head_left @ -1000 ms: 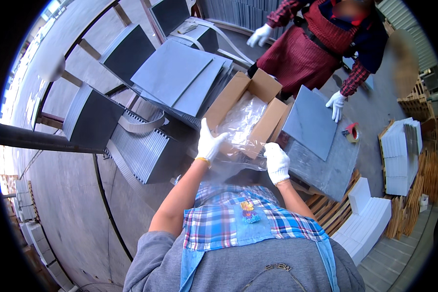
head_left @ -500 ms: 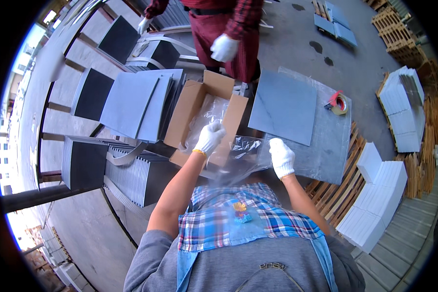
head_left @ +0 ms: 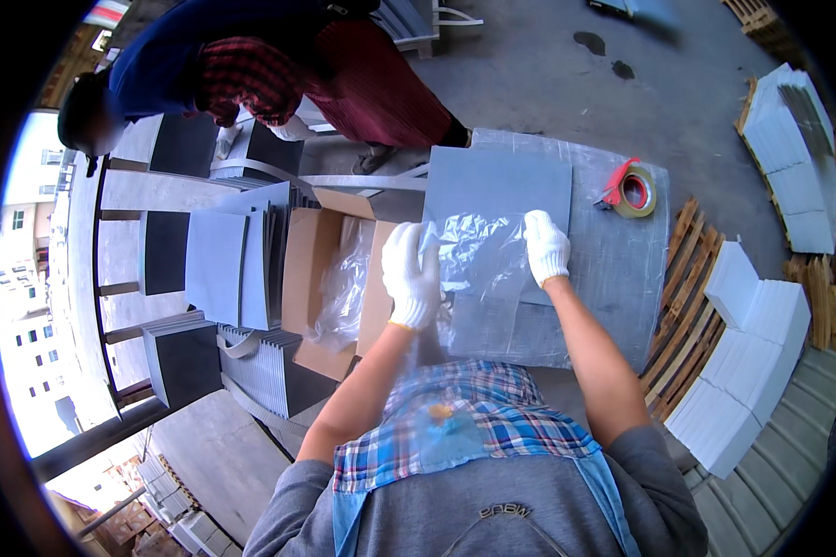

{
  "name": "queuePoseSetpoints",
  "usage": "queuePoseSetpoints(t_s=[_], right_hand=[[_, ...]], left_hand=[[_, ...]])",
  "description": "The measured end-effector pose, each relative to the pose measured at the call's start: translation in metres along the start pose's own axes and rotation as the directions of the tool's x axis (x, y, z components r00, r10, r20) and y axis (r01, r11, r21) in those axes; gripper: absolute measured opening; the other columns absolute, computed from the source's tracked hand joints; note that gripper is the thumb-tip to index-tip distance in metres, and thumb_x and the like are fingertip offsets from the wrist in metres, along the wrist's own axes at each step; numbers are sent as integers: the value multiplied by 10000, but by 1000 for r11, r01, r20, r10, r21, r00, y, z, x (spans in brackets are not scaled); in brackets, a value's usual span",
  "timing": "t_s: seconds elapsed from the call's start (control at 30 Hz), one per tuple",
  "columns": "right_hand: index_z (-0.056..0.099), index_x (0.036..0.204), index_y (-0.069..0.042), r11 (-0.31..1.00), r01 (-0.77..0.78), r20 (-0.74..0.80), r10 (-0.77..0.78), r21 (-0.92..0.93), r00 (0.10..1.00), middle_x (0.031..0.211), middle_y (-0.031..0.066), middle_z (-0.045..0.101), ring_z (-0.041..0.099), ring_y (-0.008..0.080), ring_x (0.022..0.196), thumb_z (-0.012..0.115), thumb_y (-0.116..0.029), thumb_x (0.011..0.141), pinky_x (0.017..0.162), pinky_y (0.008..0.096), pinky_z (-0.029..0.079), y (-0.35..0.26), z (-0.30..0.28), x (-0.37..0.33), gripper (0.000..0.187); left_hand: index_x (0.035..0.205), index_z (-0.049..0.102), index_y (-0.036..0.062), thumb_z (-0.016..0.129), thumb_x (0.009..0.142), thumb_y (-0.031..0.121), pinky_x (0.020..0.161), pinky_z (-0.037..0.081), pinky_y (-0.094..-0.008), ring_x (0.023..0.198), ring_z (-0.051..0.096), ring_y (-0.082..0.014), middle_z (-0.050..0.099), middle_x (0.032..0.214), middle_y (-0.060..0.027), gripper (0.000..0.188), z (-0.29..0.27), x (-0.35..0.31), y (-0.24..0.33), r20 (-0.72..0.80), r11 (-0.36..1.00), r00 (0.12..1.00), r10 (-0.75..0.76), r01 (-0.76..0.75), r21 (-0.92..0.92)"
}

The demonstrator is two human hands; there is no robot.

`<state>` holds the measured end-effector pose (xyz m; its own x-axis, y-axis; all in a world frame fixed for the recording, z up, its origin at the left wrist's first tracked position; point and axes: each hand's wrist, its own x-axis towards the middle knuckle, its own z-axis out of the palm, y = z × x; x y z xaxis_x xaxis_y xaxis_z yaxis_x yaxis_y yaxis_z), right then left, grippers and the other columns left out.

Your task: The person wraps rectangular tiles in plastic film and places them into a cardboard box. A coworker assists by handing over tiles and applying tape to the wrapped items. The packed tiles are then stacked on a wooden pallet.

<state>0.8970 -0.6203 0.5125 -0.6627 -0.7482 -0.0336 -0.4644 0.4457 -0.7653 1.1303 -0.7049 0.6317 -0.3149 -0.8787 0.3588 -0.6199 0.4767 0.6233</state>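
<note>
Both my hands wear white knit gloves. My left hand (head_left: 411,277) is closed on one side of a clear plastic bag (head_left: 481,243), near the open cardboard box (head_left: 299,271). The other side of that bag is pinched in my right hand (head_left: 547,249). Stretched between them, the thin film hangs over a flat grey slab (head_left: 500,174). This slab lies on a larger film-covered board (head_left: 613,278). More crumpled clear plastic (head_left: 344,292) fills the box. My fingertips are partly hidden by the gloves and film.
A red tape dispenser (head_left: 630,190) sits on the board's right part. Stacked grey slabs (head_left: 218,265) stand left of the box, beside a metal rack. White blocks (head_left: 738,371) rest by a wooden pallet (head_left: 683,306) at right. A co-worker (head_left: 372,79) bends over slabs at far left.
My left hand has moved from over the box to the right, and the plastic now spreads over the grey slab. The co-worker has bent down toward the left slabs.
</note>
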Motion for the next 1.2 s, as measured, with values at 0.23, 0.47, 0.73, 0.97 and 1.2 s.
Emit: queuePoseSetpoints(t_s=[0.23,0.47,0.73,0.97,1.2], right_hand=[[651,1078,-159,998,-56,-95,53,-26,994,956,173,714,672,412,887,508,-388,1015,772,507,518,8,5,71,277],[646,1101,-154,988,-154,-101,155,16,983,993,181,716,667,420,921,497,-412,1010,800,509,512,16,10,109,311],[652,1127,-137,967,-248,-66,244,-64,968,1037,200,708,653,438,968,473,-427,1012,831,527,493,10,20,129,359],[630,1154,-155,956,-204,-10,207,-211,978,1046,190,711,668,423,950,459,-409,1014,813,523,514,4,3,132,337],[577,1308,-105,931,59,-175,-129,-360,976,1183,144,678,643,360,1087,627,-284,944,912,467,507,-31,-54,135,409]], left_hand=[[1205,651,48,684,867,62,1001,473,-450,1163,594,-382,630,1261,-192,339,52,-9,3,128,999,991,-34,30,35],[1154,638,51,645,838,9,946,493,-482,1144,589,-416,619,1250,-206,320,99,21,-3,264,995,964,23,-48,86],[1133,613,31,635,804,34,900,480,-500,1117,572,-399,608,1212,-184,330,131,56,-7,318,990,946,66,-103,99],[1453,462,85,756,796,386,1071,343,-601,1407,331,-479,383,1525,-236,780,149,63,9,657,874,733,-177,-190,447],[1586,270,125,811,686,598,1133,201,-693,1490,153,-529,216,1621,-280,1152,143,75,18,764,852,585,-272,-222,474]])
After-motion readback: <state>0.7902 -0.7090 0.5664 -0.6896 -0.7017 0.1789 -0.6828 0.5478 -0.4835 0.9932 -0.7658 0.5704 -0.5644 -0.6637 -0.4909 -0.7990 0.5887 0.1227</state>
